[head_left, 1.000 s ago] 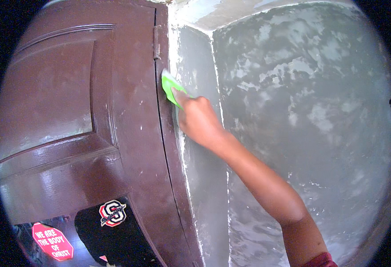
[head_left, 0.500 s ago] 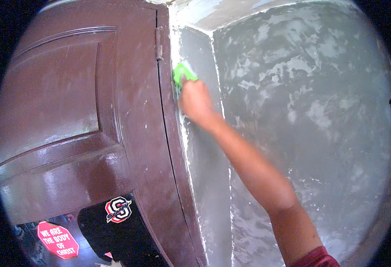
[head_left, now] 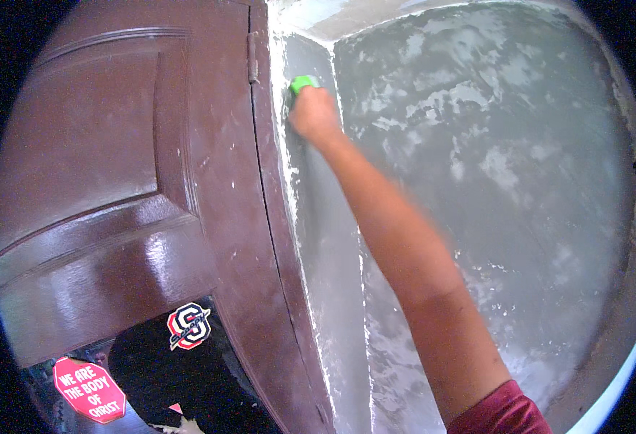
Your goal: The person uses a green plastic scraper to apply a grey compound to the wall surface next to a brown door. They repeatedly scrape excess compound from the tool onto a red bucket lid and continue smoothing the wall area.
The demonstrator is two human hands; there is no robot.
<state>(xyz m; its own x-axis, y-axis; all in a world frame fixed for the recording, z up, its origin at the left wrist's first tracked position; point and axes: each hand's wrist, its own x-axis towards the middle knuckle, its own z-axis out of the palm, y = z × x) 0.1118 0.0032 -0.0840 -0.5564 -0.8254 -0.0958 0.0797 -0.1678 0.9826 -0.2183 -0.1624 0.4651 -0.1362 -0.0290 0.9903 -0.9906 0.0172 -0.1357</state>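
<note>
Head view: a brown panelled door [head_left: 101, 123] fills the left. Right of its frame, on or just off the upper part of a narrow grey wall strip [head_left: 336, 282], is a green hand tool [head_left: 302, 83], gripped by the right hand [head_left: 315, 114], its fingers closed. The left hand is out of sight, its state unknowable. Smoothing the strip seems in hand; the next stroke calls for steady, even pressure. Patchy grey wall [head_left: 520, 231] spans the right.
</note>
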